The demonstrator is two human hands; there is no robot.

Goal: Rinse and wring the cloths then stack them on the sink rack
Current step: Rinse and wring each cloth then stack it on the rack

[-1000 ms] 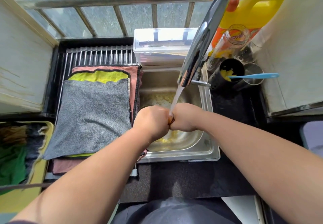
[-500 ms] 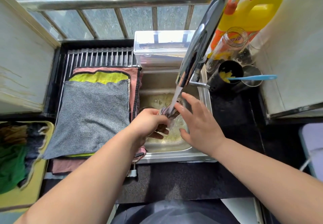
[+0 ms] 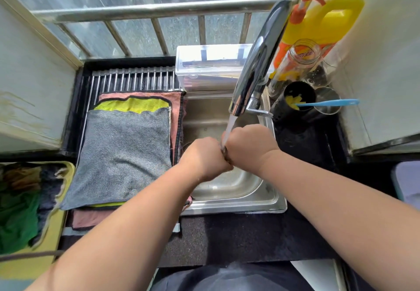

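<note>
- Left hand (image 3: 204, 157) and right hand (image 3: 248, 146) are fists side by side, fingers curled tight (tucked under, mostly hidden) round a dark twisted cloth (image 3: 225, 154); only a sliver shows between them.
- Both fists are above the middle of the sink (image 3: 227, 190), under a stream of water (image 3: 230, 127) from the tap (image 3: 256, 63) at the sink's back right.
- Left of the sink, a rack (image 3: 136, 78) carries a flat stack: grey cloth (image 3: 122, 156) on top, yellow-green cloth (image 3: 134, 104) beneath, pink cloth (image 3: 175, 108) lowest.
- Farther left of the sink, a yellow tray (image 3: 56, 224) holds crumpled cloths (image 3: 18, 218).
</note>
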